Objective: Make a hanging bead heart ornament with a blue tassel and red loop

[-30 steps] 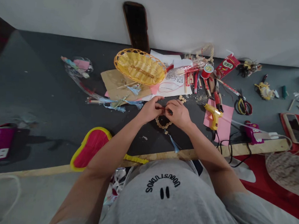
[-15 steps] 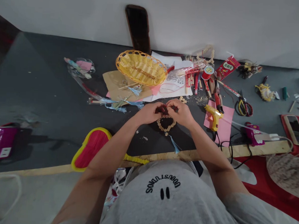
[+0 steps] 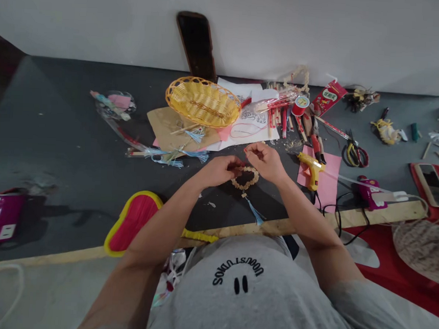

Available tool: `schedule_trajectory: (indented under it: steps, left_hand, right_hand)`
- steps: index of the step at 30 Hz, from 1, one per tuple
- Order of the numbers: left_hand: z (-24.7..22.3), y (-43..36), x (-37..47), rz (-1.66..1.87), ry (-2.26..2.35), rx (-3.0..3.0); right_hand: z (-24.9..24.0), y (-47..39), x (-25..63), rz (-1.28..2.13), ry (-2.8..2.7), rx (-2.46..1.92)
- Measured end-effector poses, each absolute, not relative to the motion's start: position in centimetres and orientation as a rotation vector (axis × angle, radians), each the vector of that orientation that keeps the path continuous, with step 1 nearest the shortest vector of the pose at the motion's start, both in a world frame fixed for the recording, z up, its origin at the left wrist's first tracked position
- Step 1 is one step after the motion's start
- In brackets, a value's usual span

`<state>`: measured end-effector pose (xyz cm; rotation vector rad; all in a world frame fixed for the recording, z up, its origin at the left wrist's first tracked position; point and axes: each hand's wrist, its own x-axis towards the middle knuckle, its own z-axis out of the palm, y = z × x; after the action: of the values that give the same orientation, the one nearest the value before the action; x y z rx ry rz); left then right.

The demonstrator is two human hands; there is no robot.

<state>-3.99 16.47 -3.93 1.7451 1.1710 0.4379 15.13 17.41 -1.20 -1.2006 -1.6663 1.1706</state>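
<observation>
A loop of small pale beads (image 3: 250, 184) lies on the dark table close to its front edge, with a light blue tassel (image 3: 254, 211) hanging from its near end. At the loop's upper left, my left hand (image 3: 222, 170) is closed, its fingertips touching the beads; what is between them is too small to tell. My right hand (image 3: 266, 162) is raised just above the loop's upper right, thumb and forefinger pinched together by a tiny red bit that I cannot make out.
Beyond my hands are a yellow wicker basket (image 3: 202, 102), papers and a red thread spool (image 3: 301, 105). A yellow glue gun (image 3: 311, 170) with cables, scissors (image 3: 356, 154) and pliers lie to the right. A red and yellow pad (image 3: 134, 221) sits beneath my left forearm.
My right hand has moved up and away from my left hand, opening a gap between them. The bead loop shows more fully. The whole view has shifted slightly.
</observation>
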Motion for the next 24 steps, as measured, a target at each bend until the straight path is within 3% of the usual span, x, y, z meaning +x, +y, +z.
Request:
schedule_trajectory:
  steps: [17,24]
  left_hand:
    - [-4.1,16.5,-3.7,0.458,1.167,1.664]
    - [-3.8,16.5,-3.7,0.501,1.126,1.594]
  right_hand:
    - [-1.3,18.2,15.6,1.228,-1.624,-1.297]
    - [-2.0,17.7,17.2,0.941,-1.818,-1.346]
